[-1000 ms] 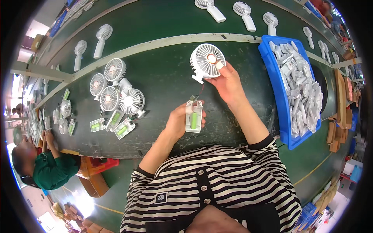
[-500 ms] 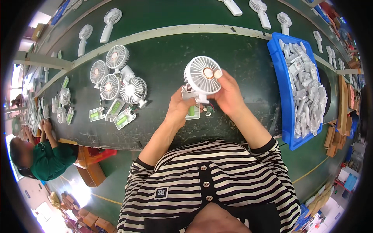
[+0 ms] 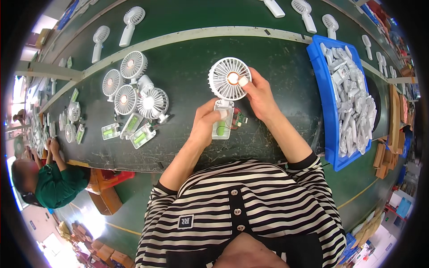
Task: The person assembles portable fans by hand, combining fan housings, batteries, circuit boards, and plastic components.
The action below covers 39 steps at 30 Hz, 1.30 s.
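A white handheld fan with a round slatted head (image 3: 223, 73) is held above the bench in front of me. My right hand (image 3: 260, 95) grips the head's right rim, its thumb on the front near the copper-ringed centre. Below the head, my left hand (image 3: 206, 121) clasps the open handle shell (image 3: 220, 135), thumb pressed on its upper part. A green cell lies inside the shell. Beside it hang thin wires and a small green circuit board (image 3: 241, 119), off the shell's right side.
Several fan heads (image 3: 125, 99) and open handle shells with green cells (image 3: 143, 136) lie on the left. A blue tray (image 3: 330, 149) full of white handle parts stands right. Finished-looking fans (image 3: 133, 22) rest beyond the pale rail (image 3: 214, 32). A co-worker (image 3: 58, 185) sits at far left.
The fan head has swung left and upright, lining up with the handle shell. The shell and its circuit board now show more fully. My right hand stays on the head's rim.
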Tool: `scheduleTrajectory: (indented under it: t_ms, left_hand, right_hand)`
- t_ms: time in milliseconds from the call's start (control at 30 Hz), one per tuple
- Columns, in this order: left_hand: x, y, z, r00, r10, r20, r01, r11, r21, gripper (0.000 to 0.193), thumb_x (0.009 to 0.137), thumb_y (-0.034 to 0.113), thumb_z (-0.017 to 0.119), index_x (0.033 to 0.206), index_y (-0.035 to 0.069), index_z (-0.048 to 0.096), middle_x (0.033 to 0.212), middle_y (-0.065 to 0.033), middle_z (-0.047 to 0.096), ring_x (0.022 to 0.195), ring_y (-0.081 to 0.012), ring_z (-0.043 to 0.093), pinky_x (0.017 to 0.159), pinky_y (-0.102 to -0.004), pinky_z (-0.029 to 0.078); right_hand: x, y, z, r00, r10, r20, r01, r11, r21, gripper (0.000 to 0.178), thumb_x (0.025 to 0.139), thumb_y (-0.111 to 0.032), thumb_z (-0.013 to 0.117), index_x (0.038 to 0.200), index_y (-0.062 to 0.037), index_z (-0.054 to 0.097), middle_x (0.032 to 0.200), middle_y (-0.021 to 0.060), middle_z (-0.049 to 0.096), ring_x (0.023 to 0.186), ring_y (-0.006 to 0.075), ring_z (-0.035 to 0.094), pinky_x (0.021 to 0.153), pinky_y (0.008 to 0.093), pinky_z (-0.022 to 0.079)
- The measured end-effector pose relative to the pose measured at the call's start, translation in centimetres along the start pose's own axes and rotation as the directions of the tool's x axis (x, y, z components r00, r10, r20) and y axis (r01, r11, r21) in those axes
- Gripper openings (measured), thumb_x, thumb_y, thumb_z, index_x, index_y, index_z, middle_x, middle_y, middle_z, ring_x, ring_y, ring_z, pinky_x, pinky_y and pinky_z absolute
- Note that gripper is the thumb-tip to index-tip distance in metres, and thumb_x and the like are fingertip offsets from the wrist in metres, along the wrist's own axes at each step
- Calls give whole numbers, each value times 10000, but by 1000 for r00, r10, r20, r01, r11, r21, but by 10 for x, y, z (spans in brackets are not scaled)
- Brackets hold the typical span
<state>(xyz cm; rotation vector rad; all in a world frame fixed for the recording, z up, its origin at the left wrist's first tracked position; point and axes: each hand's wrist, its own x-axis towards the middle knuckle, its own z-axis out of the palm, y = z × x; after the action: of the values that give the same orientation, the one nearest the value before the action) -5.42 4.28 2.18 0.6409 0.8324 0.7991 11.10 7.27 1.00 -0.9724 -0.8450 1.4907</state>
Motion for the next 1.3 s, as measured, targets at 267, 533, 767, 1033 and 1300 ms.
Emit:
scheduleTrajectory:
  t_ms: [267, 533, 767, 1033, 1300]
  left_hand:
    - [5, -3, 6, 966, 246, -81, -181, 865, 469, 223, 864, 180, 547, 934, -31, 569, 743, -59, 629, 652, -93, 574, 581, -246, 466]
    - [6, -4, -1, 970, 218, -104, -168, 919, 356, 199, 874, 188, 539, 924, -2, 563, 743, -65, 600, 611, -113, 569, 522, -246, 481]
    - [13, 16, -11, 957, 64, -284, -51, 997, 52, 262, 875, 237, 511, 911, -19, 556, 763, -107, 600, 601, -185, 600, 493, -310, 517]
    - [11, 1, -9, 991, 24, -135, -18, 999, 44, 219, 869, 164, 479, 900, -43, 543, 722, -123, 594, 541, -199, 601, 466, -292, 514]
    - [12, -1, -10, 994, -65, -86, 65, 998, -5, 224, 841, 166, 514, 908, -47, 537, 724, -131, 599, 542, -200, 607, 463, -292, 518]
  right_hand:
    - [6, 3, 1, 1000, 8, 23, -9, 1000, 26, 353, 856, -147, 557, 1169, -4, 476, 1067, 49, 560, 981, 109, 520, 855, 258, 418]
    - [8, 4, 6, 993, -111, -31, 103, 977, -187, 424, 853, -73, 518, 1255, 8, 410, 1125, 56, 531, 1034, 114, 482, 884, 262, 391]
    - [-19, 4, -1, 667, -562, 488, 633, 83, -770, 352, 672, -78, 608, 1015, -18, 559, 1104, 144, 517, 979, 310, 516, 868, 436, 389]
    - [-7, 1, 25, 537, -627, 564, 764, 77, -641, 191, 603, -45, 632, 787, -36, 582, 988, 82, 563, 871, 245, 539, 853, 443, 385]
    - [-8, -11, 25, 582, -563, 587, 743, 75, -666, 178, 592, -33, 636, 754, -48, 562, 928, 51, 570, 844, 229, 549, 890, 449, 362]
